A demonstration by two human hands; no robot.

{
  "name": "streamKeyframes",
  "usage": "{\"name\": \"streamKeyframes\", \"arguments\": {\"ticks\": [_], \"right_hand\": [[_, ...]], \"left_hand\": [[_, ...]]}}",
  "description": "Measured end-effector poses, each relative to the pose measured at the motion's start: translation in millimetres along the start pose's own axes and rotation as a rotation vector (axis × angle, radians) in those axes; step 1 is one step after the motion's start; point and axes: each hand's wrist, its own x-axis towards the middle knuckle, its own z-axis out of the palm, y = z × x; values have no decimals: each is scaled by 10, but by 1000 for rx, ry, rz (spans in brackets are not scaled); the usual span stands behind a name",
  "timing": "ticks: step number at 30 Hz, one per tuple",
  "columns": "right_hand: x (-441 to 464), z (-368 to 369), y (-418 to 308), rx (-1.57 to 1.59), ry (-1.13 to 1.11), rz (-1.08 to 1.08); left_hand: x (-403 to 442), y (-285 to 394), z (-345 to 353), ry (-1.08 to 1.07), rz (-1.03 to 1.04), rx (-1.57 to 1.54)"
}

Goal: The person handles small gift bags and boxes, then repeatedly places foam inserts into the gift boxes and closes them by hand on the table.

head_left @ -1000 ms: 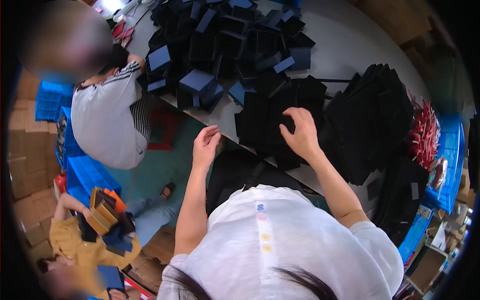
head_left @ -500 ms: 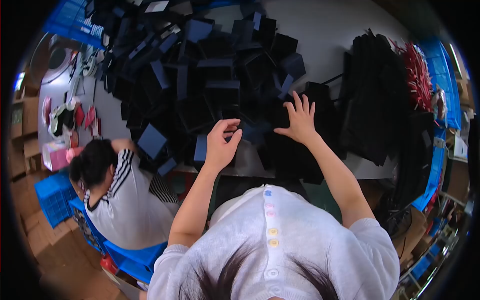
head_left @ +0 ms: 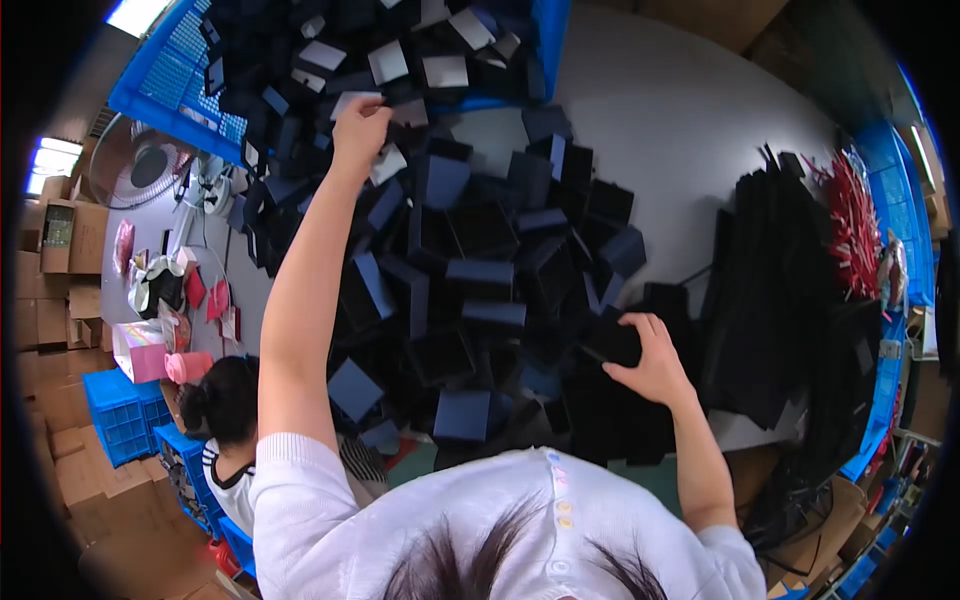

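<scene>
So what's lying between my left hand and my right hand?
A jumbled heap of dark blue and black boxes lies between your left hand and right hand, as the head view shows.

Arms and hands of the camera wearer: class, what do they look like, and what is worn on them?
The left hand and right hand are ungloved. The forearms are uncovered, without watch or bracelet. Sleeves are short and white.
</scene>
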Motion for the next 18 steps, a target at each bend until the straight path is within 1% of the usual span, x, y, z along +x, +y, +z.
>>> {"name": "streamKeyframes", "arguments": {"ticks": [1,2,4,5,6,8,9,10,12,13,14,16,18], "right_hand": [[56,-53,-39,22,46,5],[108,-68,-62,48,88,11],[247,-47,-59,94,111,48],[297,-34,-71,107,131,29],[382,-28,-77,114,156,5],[593,-5,-78,140,176,-27],[644,23,-95,166,186,-50],[698,41,-132,169,170,-47],[898,27,-216,231,182,-103],[975,13,-244,270,179,-153],[1030,-15,-293,362,158,-139],[1141,-22,-350,601,113,-38],[1278,-15,-424,634,172,-97]], "left_hand": [[341,-262,66,193,-25,229],[569,-415,78,167,-66,396],[586,-447,294,278,-140,846],[536,-489,281,166,28,1095],[605,-547,295,168,25,1098],[762,-714,293,378,-37,670],[803,-864,211,357,82,707],[777,-957,97,354,68,716],[773,-1023,-22,252,306,777],[661,-901,-36,254,337,648],[521,-778,-64,244,335,653],[118,-451,-145,30,440,350],[-404,-29,-139,-219,520,255]]}}
